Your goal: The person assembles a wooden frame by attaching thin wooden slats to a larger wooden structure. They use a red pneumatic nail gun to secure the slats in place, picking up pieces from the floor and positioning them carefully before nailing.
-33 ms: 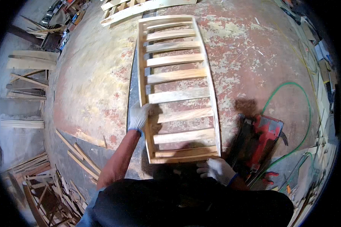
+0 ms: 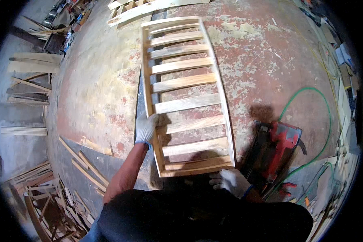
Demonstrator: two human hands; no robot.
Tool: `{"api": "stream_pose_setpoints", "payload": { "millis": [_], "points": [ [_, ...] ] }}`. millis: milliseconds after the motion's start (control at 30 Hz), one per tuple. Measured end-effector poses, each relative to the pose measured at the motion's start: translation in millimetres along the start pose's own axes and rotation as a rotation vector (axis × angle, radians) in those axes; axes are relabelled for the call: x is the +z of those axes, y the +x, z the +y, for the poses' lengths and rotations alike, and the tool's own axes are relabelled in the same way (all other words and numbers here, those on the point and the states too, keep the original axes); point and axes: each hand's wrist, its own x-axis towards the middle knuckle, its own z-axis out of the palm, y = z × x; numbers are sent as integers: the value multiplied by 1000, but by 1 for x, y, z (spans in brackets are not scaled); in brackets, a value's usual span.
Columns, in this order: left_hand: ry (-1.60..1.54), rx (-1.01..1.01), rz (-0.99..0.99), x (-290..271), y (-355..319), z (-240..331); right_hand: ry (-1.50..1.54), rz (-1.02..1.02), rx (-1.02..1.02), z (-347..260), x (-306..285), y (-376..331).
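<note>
A long pale wooden slatted frame (image 2: 185, 104) stretches away from me, with several cross slats between two side rails. My left hand (image 2: 146, 128), in a white knit glove, is closed round its left rail, towards the near end. By the near right corner is my gloved right hand (image 2: 232, 182), its fingers pointing left and slightly apart. Those fingers lie just below the near end rail; whether they press on it is hard to see. To the right of the frame lies a red and black nail gun (image 2: 280, 145) with a green hose (image 2: 330, 117).
Another slatted wooden piece (image 2: 157, 7) lies at the far edge. Loose wooden strips (image 2: 86, 169) rest on the left, above a pile of scrap wood (image 2: 52, 209). Red-handled pliers (image 2: 287, 188) are near the hose. The worn floor (image 2: 262, 60) has peeling paint.
The slatted frame's far end has swung a little to the left. My left hand has shifted slightly left and nearer with the rail. My right hand stays about where it was.
</note>
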Motion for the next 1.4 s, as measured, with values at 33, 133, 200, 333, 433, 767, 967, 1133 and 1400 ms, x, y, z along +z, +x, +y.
{"api": "stream_pose_setpoints", "payload": {
  "millis": [33,133,200,333,433,767,967,1133,1400],
  "points": [
    [-64,-78,49,-7,-15,-5,-82,32,-56,-7,2,-5],
    [-299,-180,183,-14,-53,-17,-215,-56,-258,-46,1,-21],
    [-411,-266,203,-9,-77,-20,-300,43,-442,-87,-5,-29],
    [-447,-318,-196,11,-108,-4,-395,300,-800,-167,-12,-42],
    [160,302,-279,11,-120,16,-358,416,-854,-192,-24,-55],
    [1212,989,-440,-29,-11,6,-1356,1465,-682,-64,-90,-76],
    [1282,855,-347,-23,-38,4,-1090,1395,-610,-49,-119,-68],
    [1173,756,-281,-21,-88,-10,-1073,1358,-530,-55,-143,-68],
    [1195,631,-329,37,-102,14,-457,884,-688,-90,-160,-65]
  ]
}}
